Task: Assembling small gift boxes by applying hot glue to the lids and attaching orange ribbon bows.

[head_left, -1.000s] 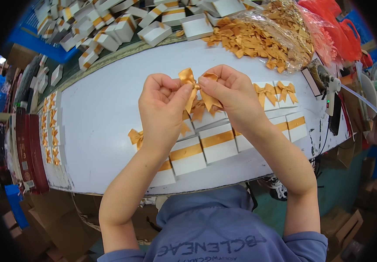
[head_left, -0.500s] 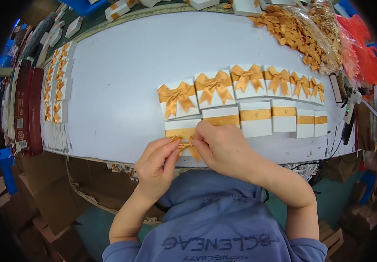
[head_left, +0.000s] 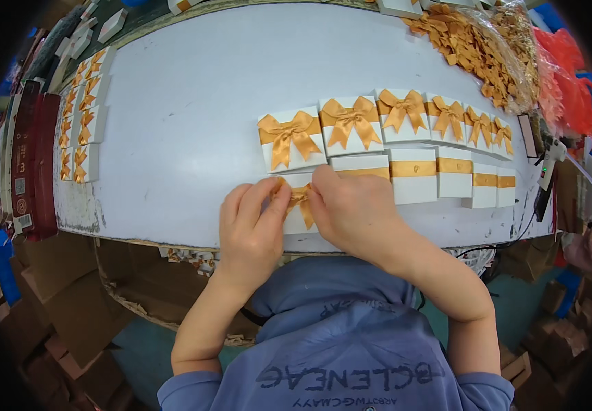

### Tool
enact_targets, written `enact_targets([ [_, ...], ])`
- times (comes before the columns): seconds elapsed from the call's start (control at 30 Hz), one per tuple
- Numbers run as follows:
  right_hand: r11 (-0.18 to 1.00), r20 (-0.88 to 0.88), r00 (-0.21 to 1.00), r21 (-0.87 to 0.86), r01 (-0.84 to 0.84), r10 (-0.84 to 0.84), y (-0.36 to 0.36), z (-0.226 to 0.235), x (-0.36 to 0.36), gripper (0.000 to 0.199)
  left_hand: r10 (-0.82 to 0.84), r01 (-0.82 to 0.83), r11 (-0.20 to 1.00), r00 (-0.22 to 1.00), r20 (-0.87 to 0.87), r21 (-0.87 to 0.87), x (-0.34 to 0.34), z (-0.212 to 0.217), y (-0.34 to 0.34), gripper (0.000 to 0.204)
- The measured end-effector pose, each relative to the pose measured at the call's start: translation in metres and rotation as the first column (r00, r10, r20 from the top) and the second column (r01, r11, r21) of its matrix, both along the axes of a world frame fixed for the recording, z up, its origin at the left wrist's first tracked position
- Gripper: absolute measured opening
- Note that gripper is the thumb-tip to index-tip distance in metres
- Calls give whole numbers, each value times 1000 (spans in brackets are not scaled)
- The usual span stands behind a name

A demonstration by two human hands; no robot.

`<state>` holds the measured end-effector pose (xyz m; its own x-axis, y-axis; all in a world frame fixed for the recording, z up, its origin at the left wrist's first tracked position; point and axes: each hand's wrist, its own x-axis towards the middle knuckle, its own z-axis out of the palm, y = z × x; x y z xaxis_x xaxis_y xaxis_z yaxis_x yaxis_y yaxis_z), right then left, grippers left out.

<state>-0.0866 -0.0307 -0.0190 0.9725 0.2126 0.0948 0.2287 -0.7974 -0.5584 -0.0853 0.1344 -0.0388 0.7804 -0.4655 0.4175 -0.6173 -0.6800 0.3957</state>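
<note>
My left hand (head_left: 255,222) and my right hand (head_left: 354,209) pinch a gold satin bow (head_left: 301,200) from both sides, fingers closed on its loops. The bow lies over the nearest-left white gift box (head_left: 294,226), whose gold band is mostly covered by the bow and my fingers. To the right in the same row are several white boxes with plain gold bands (head_left: 413,176), a small dot on some. Behind them stands a row of white boxes with tied gold bows (head_left: 289,139).
A heap of loose gold bows (head_left: 464,51) spills from clear plastic at the back right, beside a red bag (head_left: 564,75). Small bowed boxes (head_left: 85,125) stand in columns at the left, next to dark red boxes (head_left: 39,164). A cable device (head_left: 553,156) sits at the right edge.
Both hands have moved slightly away from me with the bow, from the box's front edge onto its band. The whole view has shifted a little.
</note>
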Motion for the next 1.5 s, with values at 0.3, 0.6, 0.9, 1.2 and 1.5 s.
enact_targets([
  [0.3,986,41,994,138,93,-100,-58,11,46,10,-14,8,954,1000,20,298,-10,9,1,41],
  [0.6,715,94,785,-357,601,-613,-263,-13,139,19,-99,110,911,994,-48,398,3,18,3,47],
  [0.9,880,24,898,213,425,-440,-160,19,112,16,-312,-159,742,778,-545,-651,63,51,-86,33],
  [1.2,588,-93,966,778,223,-242,-104,28,41,14,-425,-430,457,663,-616,-779,70,45,-124,20],
  [1.5,540,-400,916,764,352,-31,-69,14,9,12,-215,-144,802,835,-506,-579,21,25,-74,24],
])
